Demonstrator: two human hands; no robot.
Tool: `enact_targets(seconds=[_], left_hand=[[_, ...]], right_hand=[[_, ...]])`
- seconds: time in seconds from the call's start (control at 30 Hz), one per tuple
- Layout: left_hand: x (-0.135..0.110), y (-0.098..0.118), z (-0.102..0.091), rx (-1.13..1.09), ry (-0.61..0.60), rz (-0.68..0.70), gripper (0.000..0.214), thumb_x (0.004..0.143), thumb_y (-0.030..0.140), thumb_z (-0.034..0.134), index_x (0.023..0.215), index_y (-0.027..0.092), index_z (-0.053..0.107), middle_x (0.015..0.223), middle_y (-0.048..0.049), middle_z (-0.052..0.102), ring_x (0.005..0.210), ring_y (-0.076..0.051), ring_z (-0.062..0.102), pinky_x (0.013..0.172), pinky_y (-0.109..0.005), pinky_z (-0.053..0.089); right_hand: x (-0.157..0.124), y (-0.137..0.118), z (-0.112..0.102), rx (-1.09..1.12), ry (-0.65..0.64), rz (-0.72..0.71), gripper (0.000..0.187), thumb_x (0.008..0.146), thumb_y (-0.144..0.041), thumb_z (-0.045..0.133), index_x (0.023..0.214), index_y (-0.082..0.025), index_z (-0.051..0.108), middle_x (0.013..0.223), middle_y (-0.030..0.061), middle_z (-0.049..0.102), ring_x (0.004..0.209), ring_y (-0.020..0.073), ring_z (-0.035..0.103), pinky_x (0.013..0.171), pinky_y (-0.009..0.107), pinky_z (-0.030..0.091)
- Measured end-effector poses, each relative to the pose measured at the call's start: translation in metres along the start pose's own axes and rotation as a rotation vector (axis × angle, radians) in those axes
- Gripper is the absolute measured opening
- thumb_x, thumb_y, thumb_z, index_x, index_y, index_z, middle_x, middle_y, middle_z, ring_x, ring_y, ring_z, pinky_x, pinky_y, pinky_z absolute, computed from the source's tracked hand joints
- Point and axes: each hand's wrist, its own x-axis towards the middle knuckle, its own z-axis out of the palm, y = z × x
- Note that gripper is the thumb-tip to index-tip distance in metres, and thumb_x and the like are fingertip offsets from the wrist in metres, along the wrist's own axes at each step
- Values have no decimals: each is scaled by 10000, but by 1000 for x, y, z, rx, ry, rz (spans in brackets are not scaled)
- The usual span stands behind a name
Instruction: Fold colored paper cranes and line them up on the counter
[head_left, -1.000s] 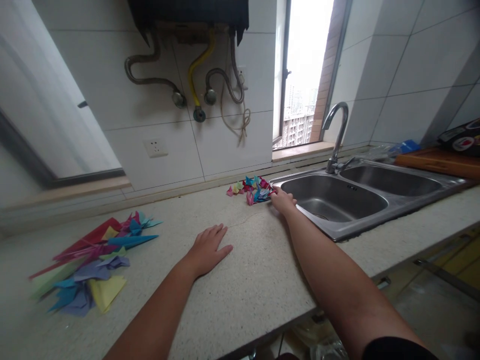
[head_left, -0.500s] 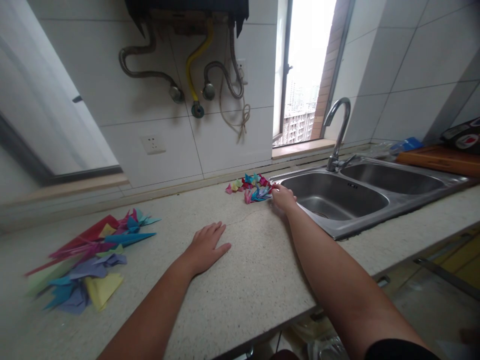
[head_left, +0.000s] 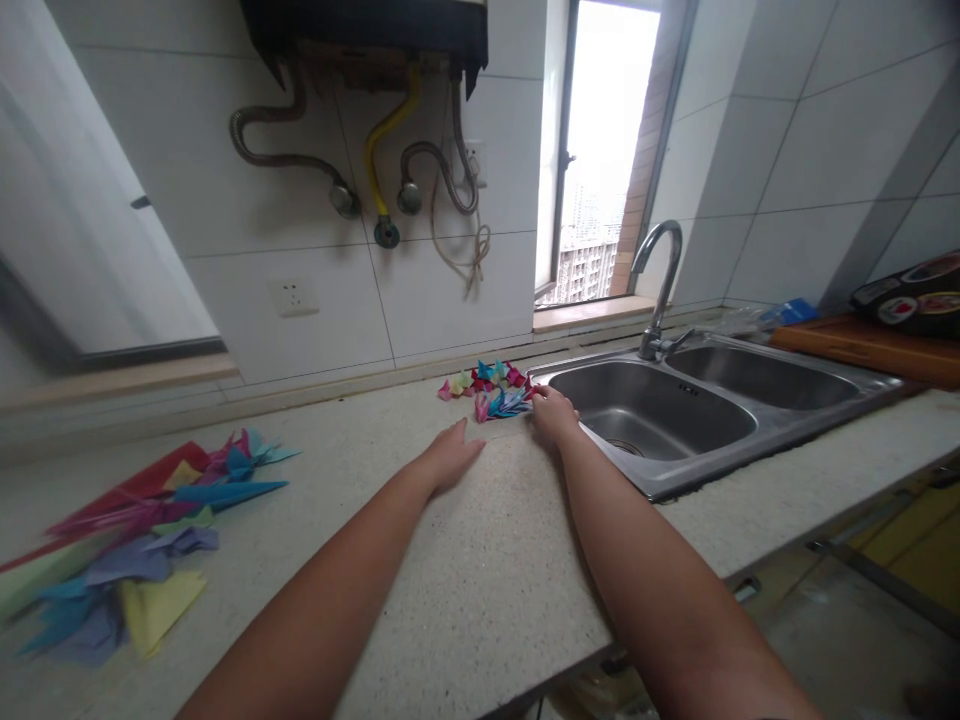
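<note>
A small heap of folded paper pieces (head_left: 491, 390) lies on the speckled pale bench (head_left: 465, 560), close to the back wall and just left of the steel sink's rim (head_left: 660, 485). The pieces are tiny, pointed and creased, in pink, red, blue, teal, yellow and green, jumbled loosely together. The right hand (head_left: 553, 412) touches the heap's right edge; the left hand (head_left: 450, 458) lies near its front.

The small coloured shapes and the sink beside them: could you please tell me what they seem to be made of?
The small coloured shapes look like thin matte paper, judging by the sharp creases and folded points. The sink is probably stainless steel with a brushed grey finish, given the soft reflections in its basin.
</note>
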Motion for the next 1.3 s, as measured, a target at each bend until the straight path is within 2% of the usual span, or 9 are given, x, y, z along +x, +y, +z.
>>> enact_targets(seconds=[0.13,0.3,0.57,0.77,1.07,1.3], left_hand=[[23,17,20,-1,53,29,647,851,381,525,1443,139,427,1477,-157,483,1339,-274,481,1093,-333,368],[31,26,31,35,97,42,635,825,388,556,1403,141,466,1406,-173,551,1273,-307,532,1057,-373,394],[41,23,32,80,128,44,586,838,378,545,1378,159,485,1400,-147,556,1271,-283,522,1060,-357,386],[41,22,34,111,147,25,595,848,389,532,1396,166,464,1418,-146,535,1299,-295,492,1083,-376,356],[35,24,33,181,166,27,588,866,425,506,1397,181,444,1344,-161,588,1237,-318,535,1017,-403,389],[36,19,35,201,170,53,629,860,446,503,1421,175,420,1351,-165,577,1241,-325,526,1030,-416,382]], right_hand=[[0,1,-2,34,20,-13,444,853,-369,455,1250,-317,648,1209,65,678,1163,316,569,991,492,395],[3,3,-4,104,66,-36,418,861,-339,443,1208,-289,669,1176,56,695,1119,255,601,959,374,439],[9,10,-9,189,142,-31,408,866,-306,406,1165,-252,678,1161,58,704,1096,221,616,935,308,445],[10,13,-6,219,137,-20,352,843,-284,451,1084,-241,704,1106,55,723,1062,213,635,910,288,448],[11,14,-7,245,198,-40,374,861,-284,429,1144,-212,663,1170,63,698,1089,209,622,922,280,437],[11,15,-7,184,255,-68,402,861,-259,416,1193,-195,635,1223,92,664,1120,228,588,965,307,413]])
